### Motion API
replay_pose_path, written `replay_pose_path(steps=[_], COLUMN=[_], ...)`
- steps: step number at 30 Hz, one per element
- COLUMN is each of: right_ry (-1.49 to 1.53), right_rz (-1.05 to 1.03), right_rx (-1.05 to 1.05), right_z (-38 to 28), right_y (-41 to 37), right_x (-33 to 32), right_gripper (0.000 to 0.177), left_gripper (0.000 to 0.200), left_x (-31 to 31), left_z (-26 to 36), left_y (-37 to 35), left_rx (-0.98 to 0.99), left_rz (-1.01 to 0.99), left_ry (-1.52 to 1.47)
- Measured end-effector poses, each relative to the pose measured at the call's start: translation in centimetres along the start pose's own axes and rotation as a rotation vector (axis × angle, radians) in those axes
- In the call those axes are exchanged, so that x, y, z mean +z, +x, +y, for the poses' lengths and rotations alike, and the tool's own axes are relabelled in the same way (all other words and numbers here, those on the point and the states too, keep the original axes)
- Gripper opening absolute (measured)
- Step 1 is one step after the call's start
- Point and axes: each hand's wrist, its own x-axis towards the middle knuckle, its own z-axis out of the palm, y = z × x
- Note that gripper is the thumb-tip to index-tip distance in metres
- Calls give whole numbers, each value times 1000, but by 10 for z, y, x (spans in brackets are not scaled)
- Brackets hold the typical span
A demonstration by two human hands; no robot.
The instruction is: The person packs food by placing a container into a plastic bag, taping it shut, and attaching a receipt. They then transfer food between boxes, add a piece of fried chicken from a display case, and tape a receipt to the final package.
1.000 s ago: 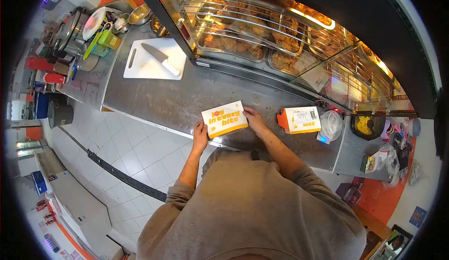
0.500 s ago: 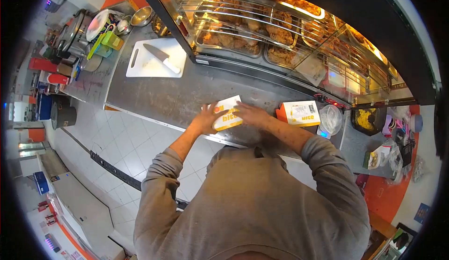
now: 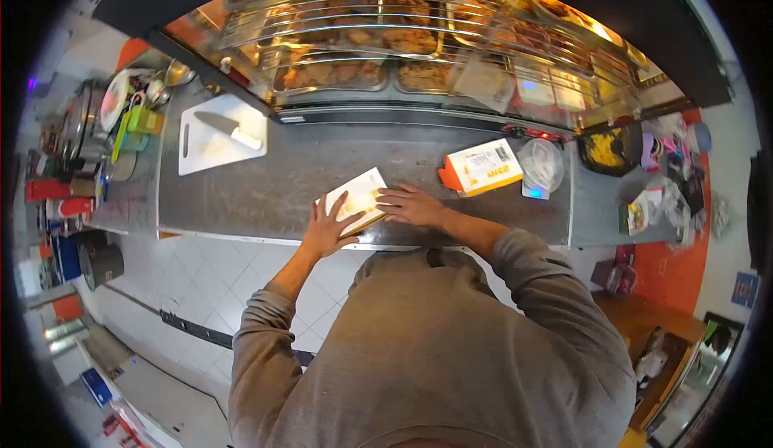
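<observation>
A white cardboard food box [image 3: 366, 191] with yellow-orange print lies tilted on the steel counter, close to its front edge. My left hand [image 3: 324, 232] rests on the box's left part with its fingers spread. Against the right side of the box lies my right hand [image 3: 412, 207], fingers stretched out and touching it. A second box [image 3: 485, 168], white and yellow with an orange end flap, stands to the right of my right hand. The undersides of both hands are hidden.
A heated display case [image 3: 338, 114] with trays of fried food borders the counter [image 3: 282, 198] at the back. A knife [image 3: 228, 128] lies on a white cutting board [image 3: 208, 154] at left. A small scale [image 3: 535, 193] bearing clear plastic and a black tray [image 3: 600, 154] are at right.
The view has shifted, so the case and counter appear more level. My left hand has spread its fingers over the box; my right hand has slid toward the box's right edge, showing more print-free surface.
</observation>
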Motion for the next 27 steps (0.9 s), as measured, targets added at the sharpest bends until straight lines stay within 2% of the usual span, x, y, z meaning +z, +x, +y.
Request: replay_pose_path(steps=[1, 3, 5, 6, 8, 9, 10, 11, 12, 13, 14, 15, 16, 18, 19, 21, 22, 24, 25, 27], right_ry=[49, 51, 3, 50, -15, 71, 162, 194, 100, 154, 200, 245, 239, 236, 234, 202, 260, 257, 253, 261], right_rz=[-5, -32, 62, 202, 375, 349, 319, 261, 176, -85, -156, -225, -227, -531, -539, -466, -406, -364, -319, -376], right_rx=[17, 47, 177, 261, 474, 597, 719, 809, 713, 728, 681, 632, 626, 796, 789, 757, 754, 668, 590, 619], right_z=[-3, -8, -17, -19, 9, 29, 50, 72, 93, 100, 115, 128, 128, 121, 124, 131, 124, 125, 124, 112], right_y=[-3, -11, -12, -15, -33, -46, -64, -85, -108, -110, -115, -119, -116, -100, -103, -108, -107, -125, -132, -128], right_x=[-1, -4, -28, -44, -69, -88, -105, -108, -109, -128, -119, -109, -115, -128, -123, -107, -116, -99, -92, -110], right_gripper=[41, 45, 44, 38, 34, 35, 37, 41, 48, 54, 56, 59, 59, 64, 64, 66, 61, 59, 58, 57], left_gripper=[55, 53, 51, 55, 57, 59, 67, 66, 79, 87, 97, 97, 103, 113, 113, 113, 113, 112, 112, 113], left_x=[-8, 19, 25, 25, -6, -14, -16, -10, 16, 15, 14, 18, 27, 45, 54, 66, 64, 59, 61, 66], left_z=[5, 3, 16, 29, 66, 85, 101, 118, 124, 140, 154, 162, 168, 171, 172, 171, 172, 178, 180, 181], left_y=[0, 6, 13, 19, 38, 49, 71, 93, 121, 150, 175, 193, 211, 227, 228, 224, 220, 214, 214, 216], left_rx=[-55, -56, -187, -274, -291, -316, -309, -261, -115, -39, 37, 34, 16, -9, -17, 29, 19, 38, 24, 59], left_rz=[-20, 56, 135, 89, 118, 136, 67, 196, 297, 306, 317, 324, 213, 69, 72, 205, 204, 247, 247, 280], left_ry=[3, -80, -21, 95, 51, 9, -86, -273, -609, -578, -545, -545, -485, -424, -429, -333, -332, -161, -164, -226])
